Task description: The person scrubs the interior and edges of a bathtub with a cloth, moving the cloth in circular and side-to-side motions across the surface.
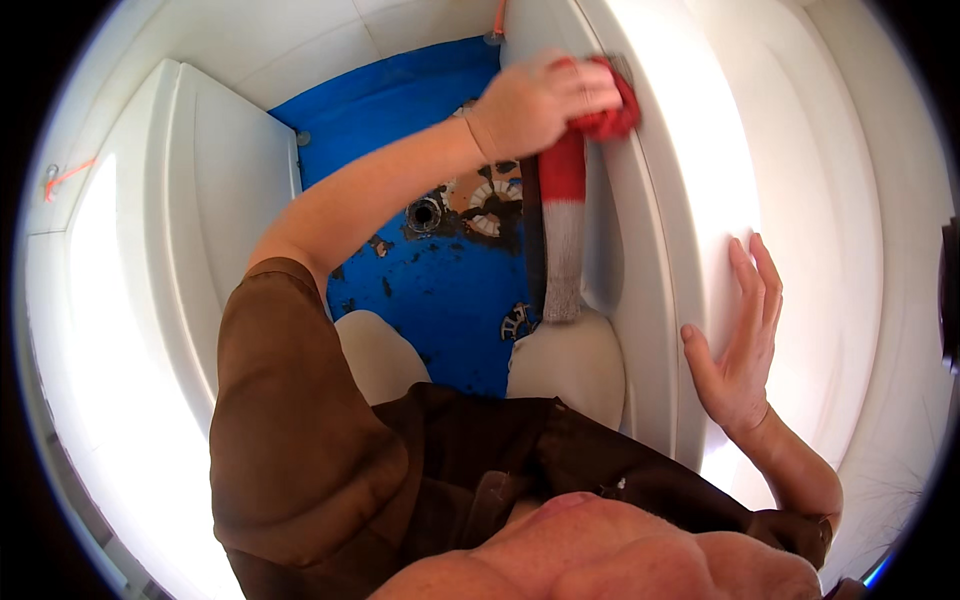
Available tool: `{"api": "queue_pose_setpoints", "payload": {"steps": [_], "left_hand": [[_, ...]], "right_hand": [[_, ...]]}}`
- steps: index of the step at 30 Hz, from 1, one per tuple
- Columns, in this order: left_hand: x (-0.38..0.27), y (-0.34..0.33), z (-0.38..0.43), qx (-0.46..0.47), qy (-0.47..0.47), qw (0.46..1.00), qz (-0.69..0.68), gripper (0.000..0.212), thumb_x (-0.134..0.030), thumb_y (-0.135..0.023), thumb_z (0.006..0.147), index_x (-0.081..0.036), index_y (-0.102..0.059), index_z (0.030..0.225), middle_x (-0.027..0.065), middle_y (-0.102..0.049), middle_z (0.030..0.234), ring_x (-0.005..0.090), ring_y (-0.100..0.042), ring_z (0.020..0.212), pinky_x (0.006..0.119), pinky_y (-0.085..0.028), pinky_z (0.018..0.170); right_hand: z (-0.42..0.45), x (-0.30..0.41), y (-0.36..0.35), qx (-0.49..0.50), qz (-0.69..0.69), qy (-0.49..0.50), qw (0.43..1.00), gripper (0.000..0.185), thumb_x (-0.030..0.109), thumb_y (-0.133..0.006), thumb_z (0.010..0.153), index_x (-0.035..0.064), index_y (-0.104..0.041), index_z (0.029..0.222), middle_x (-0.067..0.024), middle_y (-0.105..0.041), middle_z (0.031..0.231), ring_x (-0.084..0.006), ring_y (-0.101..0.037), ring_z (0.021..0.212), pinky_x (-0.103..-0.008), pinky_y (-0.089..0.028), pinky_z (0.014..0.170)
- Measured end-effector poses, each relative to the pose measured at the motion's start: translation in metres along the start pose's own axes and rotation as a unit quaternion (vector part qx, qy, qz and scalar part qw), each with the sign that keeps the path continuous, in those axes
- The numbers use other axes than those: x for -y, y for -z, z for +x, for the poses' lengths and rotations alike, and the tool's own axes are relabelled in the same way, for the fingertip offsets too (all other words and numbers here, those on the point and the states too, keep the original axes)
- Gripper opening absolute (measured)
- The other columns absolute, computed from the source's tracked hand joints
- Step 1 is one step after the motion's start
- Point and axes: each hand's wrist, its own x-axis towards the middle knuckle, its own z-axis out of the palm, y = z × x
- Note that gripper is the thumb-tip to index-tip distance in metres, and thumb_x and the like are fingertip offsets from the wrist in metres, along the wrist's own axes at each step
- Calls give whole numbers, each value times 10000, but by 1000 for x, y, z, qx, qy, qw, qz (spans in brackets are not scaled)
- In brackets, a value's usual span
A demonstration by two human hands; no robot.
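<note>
My left hand [544, 101] grips a bunched red cloth [619, 109] and presses it against the edge of a smooth white panel [649, 217]. The hand and cloth are slightly blurred. Below the cloth hangs a red and grey strip that looks like fabric [562, 225]; whether it is part of the same cloth I cannot tell. On the right, my right hand [739, 345] lies with fingers apart against the bright white surface beyond the panel's edge, holding nothing.
Below is a blue floor [450, 300] with worn, dark patches and a round drain [424, 215]. Another white panel [236, 142] stands at left, near an orange cord [71, 176]. Two pale rounded shapes [566, 367], apparently my knees, lie between the panels. White tiles [315, 45] line the far wall.
</note>
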Motion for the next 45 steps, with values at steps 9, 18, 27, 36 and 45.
{"api": "queue_pose_setpoints", "payload": {"steps": [9, 18, 27, 36, 45], "left_hand": [[195, -72, 25, -147, 386, 904, -108, 449, 19, -498, 887, -12, -616, 1320, 244, -622, 1348, 422, -578, 1266, 449, -450, 1086], [-39, -101, -55, -163, 419, 872, -195, 611, 37, -553, 819, -36, -525, 1425, 208, -583, 1394, 398, -543, 1311, 426, -437, 1114], [-71, -109, -71, -142, 361, 899, -205, 744, 73, -560, 772, 6, -438, 1503, 199, -471, 1531, 452, -445, 1320, 475, -345, 1173], [163, -175, -56, -101, 523, 814, -233, 607, 17, -371, 940, -25, -401, 1544, 272, -448, 1549, 415, -423, 1434, 423, -327, 1199], [-130, -207, -247, 315, 610, 673, -274, 636, -39, -481, 906, -79, -418, 1538, 212, -500, 1507, 454, -541, 1278, 496, -423, 1127]], "right_hand": [[2, 1, -4, 5, 4, -8, 1000, 850, 103, -629, 771, 38, -314, 1558, -280, -238, 1594, -461, -284, 1454, -557, -321, 1162], [2, 6, -10, 4, -6, -22, 1000, 866, 65, -631, 749, 43, -319, 1557, -261, -245, 1595, -463, -282, 1459, -546, -321, 1169], [3, 3, -12, 14, 1, -26, 1000, 903, 64, -622, 740, 59, -295, 1583, -252, -230, 1609, -439, -270, 1489, -536, -286, 1200], [4, -1, -11, 30, -1, -22, 999, 900, 106, -603, 766, 40, -250, 1591, -268, -180, 1613, -437, -209, 1509, -567, -248, 1209], [5, -5, -15, 34, -27, -27, 999, 878, 154, -597, 797, 73, -231, 1591, -245, -176, 1614, -426, -202, 1510, -594, -252, 1204]]}}
